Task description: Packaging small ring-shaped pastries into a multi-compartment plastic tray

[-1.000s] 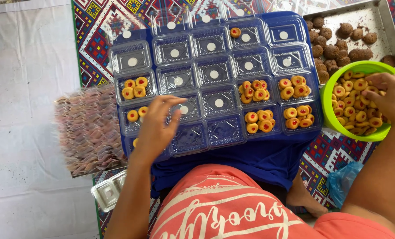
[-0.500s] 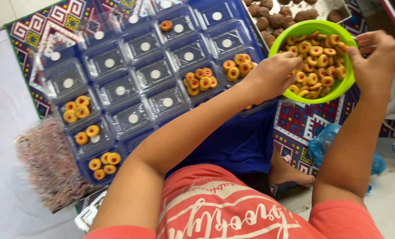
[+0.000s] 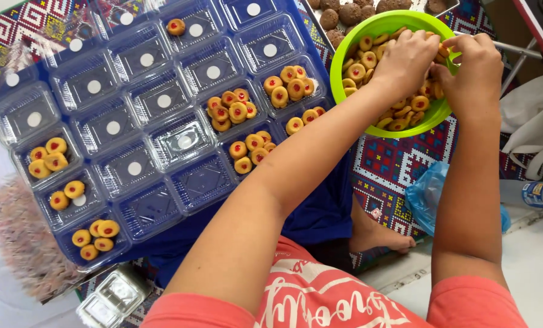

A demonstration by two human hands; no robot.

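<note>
We had both hands in the green bowl [image 3: 385, 24]. Our left hand [image 3: 405, 61] lay curled on the jam-centred cookies [image 3: 356, 71] there; whether it pinched one, we could not tell. Our right hand [image 3: 473, 70] had its fingers bent over the bowl's rim. Left of the bowl stood the clear boxes [image 3: 162, 100] on a blue cloth [image 3: 320, 212]. About eight boxes held cookies, none seemed full, and many more were empty, so most packing was left.
</note>
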